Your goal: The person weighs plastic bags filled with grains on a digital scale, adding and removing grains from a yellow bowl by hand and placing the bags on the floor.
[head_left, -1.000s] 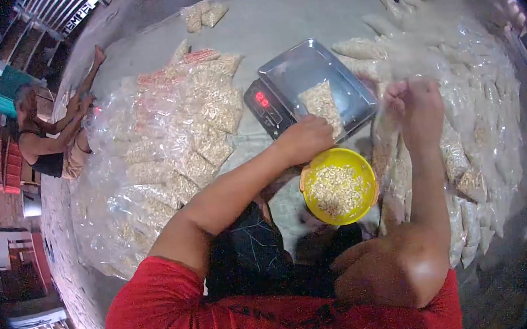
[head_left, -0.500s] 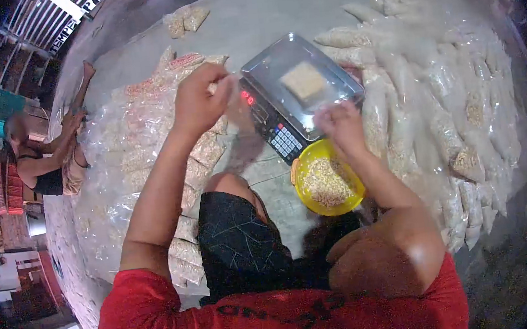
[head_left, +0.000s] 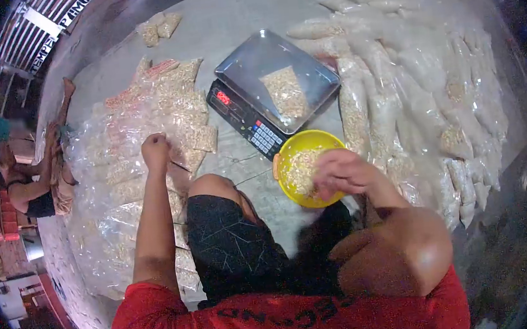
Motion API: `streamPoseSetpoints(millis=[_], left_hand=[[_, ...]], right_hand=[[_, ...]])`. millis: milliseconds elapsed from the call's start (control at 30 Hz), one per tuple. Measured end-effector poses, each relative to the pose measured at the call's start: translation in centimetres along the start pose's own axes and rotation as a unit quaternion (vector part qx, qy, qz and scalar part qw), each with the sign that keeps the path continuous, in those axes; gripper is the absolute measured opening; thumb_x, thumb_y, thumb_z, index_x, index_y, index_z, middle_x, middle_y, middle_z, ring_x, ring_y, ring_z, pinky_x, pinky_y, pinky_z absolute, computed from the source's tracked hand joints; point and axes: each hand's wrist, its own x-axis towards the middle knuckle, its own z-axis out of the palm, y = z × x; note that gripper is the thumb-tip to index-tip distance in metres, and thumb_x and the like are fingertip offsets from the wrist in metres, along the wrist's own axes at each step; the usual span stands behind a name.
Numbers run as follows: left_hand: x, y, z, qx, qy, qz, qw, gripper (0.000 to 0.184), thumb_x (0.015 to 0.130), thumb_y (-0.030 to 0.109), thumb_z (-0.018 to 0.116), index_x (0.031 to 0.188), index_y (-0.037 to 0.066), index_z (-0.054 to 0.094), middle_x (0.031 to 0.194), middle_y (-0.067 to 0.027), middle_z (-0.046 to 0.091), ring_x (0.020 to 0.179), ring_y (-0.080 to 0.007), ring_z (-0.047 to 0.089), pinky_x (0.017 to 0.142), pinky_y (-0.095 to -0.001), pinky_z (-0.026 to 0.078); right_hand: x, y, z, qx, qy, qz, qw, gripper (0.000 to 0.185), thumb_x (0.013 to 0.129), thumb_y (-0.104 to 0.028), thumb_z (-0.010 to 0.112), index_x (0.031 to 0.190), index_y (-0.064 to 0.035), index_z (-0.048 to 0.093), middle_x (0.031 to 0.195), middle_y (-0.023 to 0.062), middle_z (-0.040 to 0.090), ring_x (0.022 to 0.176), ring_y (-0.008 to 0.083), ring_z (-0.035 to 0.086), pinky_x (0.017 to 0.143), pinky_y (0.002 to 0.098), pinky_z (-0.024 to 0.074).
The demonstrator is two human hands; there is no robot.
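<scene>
Fingers closed, my left hand [head_left: 156, 152] is over the filled clear bags [head_left: 188, 118] on the left; what it pinches, if anything, is too small to make out. My right hand [head_left: 343, 173] is over the right side of a yellow bowl [head_left: 338, 138] of pale beans, its fingers blurred and partly bent. Beyond the bowl stands a digital scale [head_left: 235, 63] with a lit red display and a metal tray. One filled bag [head_left: 285, 93] lies flat on that tray.
Many long filled bags [head_left: 384, 94] cover the floor at the right. Two small bags [head_left: 168, 25] lie at the upper left. Another person [head_left: 31, 182] sits at the far left, near red crates [head_left: 0, 214]. My bent knee [head_left: 214, 186] is below the scale.
My left hand has gone from the scale tray to the bags on the left. My right hand has come from the right-hand bags to the bowl. The camera view has shifted.
</scene>
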Motion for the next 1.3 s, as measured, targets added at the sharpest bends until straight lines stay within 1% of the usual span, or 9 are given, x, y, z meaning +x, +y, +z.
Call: streamPoseSetpoints(millis=[67, 167, 300, 433, 500, 633, 833, 900, 1300], left_hand=[[-0.7, 0.9, 0.6, -0.079, 0.031, -0.078, 0.993, 0.03, 0.093, 0.023, 0.071, 0.107, -0.004, 0.073, 0.091, -0.0142, 0.077, 0.078, -0.0261, 0.072, 0.073, -0.0381, 0.056], [-2.6, 2.2, 4.6, 0.004, 0.248, 0.045, 0.968, 0.04, 0.094, 0.023, 0.071, 0.124, -0.003, 0.066, 0.112, -0.0169, 0.073, 0.095, -0.0219, 0.07, 0.08, -0.0352, 0.054], [-12.6, 15.3, 6.9, -0.274, 0.003, -0.077, 0.959, 0.042, 0.098, 0.029, 0.07, 0.128, 0.001, 0.063, 0.117, -0.0107, 0.067, 0.099, -0.0194, 0.063, 0.086, -0.0339, 0.051], [-15.7, 18.4, 12.3, -0.555, -0.295, -0.332, 0.703, 0.036, 0.096, 0.029, 0.072, 0.121, 0.005, 0.061, 0.099, -0.0043, 0.064, 0.091, -0.0197, 0.06, 0.084, -0.0366, 0.049], [-18.2, 22.0, 13.5, -0.435, -0.228, -0.138, 0.86, 0.037, 0.093, 0.028, 0.074, 0.119, 0.005, 0.061, 0.099, -0.005, 0.063, 0.091, -0.0229, 0.06, 0.085, -0.0401, 0.048], [-19.5, 22.7, 13.6, -0.089, -0.099, 0.303, 0.944, 0.041, 0.086, 0.023, 0.079, 0.117, 0.004, 0.062, 0.104, -0.0131, 0.061, 0.099, -0.0309, 0.06, 0.088, -0.0448, 0.045], [-18.0, 22.9, 14.7, -0.072, -0.06, 0.359, 0.929, 0.039, 0.086, 0.025, 0.076, 0.119, 0.008, 0.065, 0.11, -0.0146, 0.063, 0.103, -0.035, 0.058, 0.091, -0.0493, 0.042], [-17.4, 22.6, 15.6, -0.071, -0.064, 0.348, 0.933, 0.028, 0.09, 0.022, 0.071, 0.114, 0.009, 0.068, 0.109, -0.0125, 0.065, 0.103, -0.034, 0.059, 0.092, -0.0483, 0.042], [-17.0, 22.2, 16.3, -0.147, -0.148, 0.343, 0.916, 0.009, 0.093, 0.009, 0.063, 0.093, 0.002, 0.069, 0.086, -0.0173, 0.064, 0.084, -0.0395, 0.062, 0.077, -0.0494, 0.046]], right_hand=[[2.7, 4.4, -1.7, -0.482, 0.135, -0.048, 0.864, 0.027, 0.099, -0.014, 0.062, 0.122, 0.0001, 0.069, 0.127, 0.0182, 0.071, 0.116, 0.0289, 0.07, 0.099, 0.0409, 0.0546], [2.2, 6.4, -1.6, -0.493, 0.15, -0.017, 0.857, 0.03, 0.097, -0.015, 0.062, 0.124, -0.0042, 0.069, 0.13, 0.0161, 0.07, 0.119, 0.0314, 0.068, 0.101, 0.0406, 0.0534], [1.9, 6.1, -0.6, -0.633, 0.208, -0.117, 0.737, 0.034, 0.091, -0.018, 0.064, 0.124, -0.0102, 0.07, 0.126, 0.0185, 0.069, 0.115, 0.0367, 0.068, 0.098, 0.0438, 0.055], [2.8, 8.1, -1.6, -0.728, 0.214, -0.011, 0.651, 0.03, 0.089, -0.017, 0.065, 0.118, -0.0099, 0.071, 0.111, 0.0186, 0.07, 0.104, 0.0375, 0.069, 0.09, 0.0471, 0.0569], [3.6, 10.5, -2.8, -0.766, 0.184, 0.011, 0.615, 0.026, 0.086, -0.015, 0.066, 0.112, -0.0081, 0.07, 0.1, 0.0167, 0.068, 0.094, 0.0377, 0.069, 0.084, 0.0494, 0.0568], [4.6, 11.7, -4.4, -0.748, 0.154, 0.042, 0.644, 0.027, 0.085, -0.015, 0.067, 0.11, -0.007, 0.07, 0.103, 0.0187, 0.069, 0.094, 0.0398, 0.07, 0.082, 0.049, 0.0569], [2.8, 8.2, -4.4, -0.488, 0.202, -0.056, 0.847, 0.028, 0.097, -0.018, 0.06, 0.12, -0.005, 0.069, 0.101, 0.0162, 0.073, 0.09, 0.0302, 0.071, 0.086, 0.043, 0.0595], [2.6, 7.2, -3.8, 0.154, 0.224, 0.05, 0.961, 0.028, 0.1, -0.02, 0.06, 0.119, -0.0014, 0.069, 0.104, 0.0114, 0.074, 0.089, 0.0249, 0.071, 0.086, 0.0392, 0.0597], [8.8, 1.4, -4.3, 0.045, 0.35, -0.026, 0.935, 0.029, 0.105, -0.028, 0.063, 0.125, -0.0065, 0.065, 0.111, 0.0014, 0.068, 0.098, 0.012, 0.064, 0.082, 0.0285, 0.0534]])
